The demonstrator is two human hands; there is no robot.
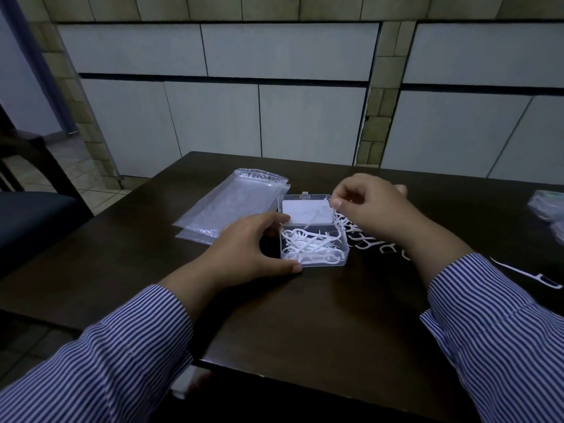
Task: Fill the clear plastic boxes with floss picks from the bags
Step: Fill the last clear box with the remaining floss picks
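Note:
A clear plastic box (343, 254) sits open in the middle of the dark table (305, 331), its lid (305, 210) folded back flat. Several white floss picks (311, 247) lie tangled inside it. My left hand (253, 248) grips the box's left side, thumb at the near corner. My right hand (375, 209) hovers over the box's right edge and seems to pinch something thin between thumb and forefinger. More loose floss picks (363, 239) lie on the table under and beside that hand.
Flat clear plastic bags (232, 206) are stacked left of the box. A single floss pick (531, 274) lies at the right, near my sleeve. Another bag or packet (546, 206) sits at the right edge. A dark chair (30, 215) stands at the left.

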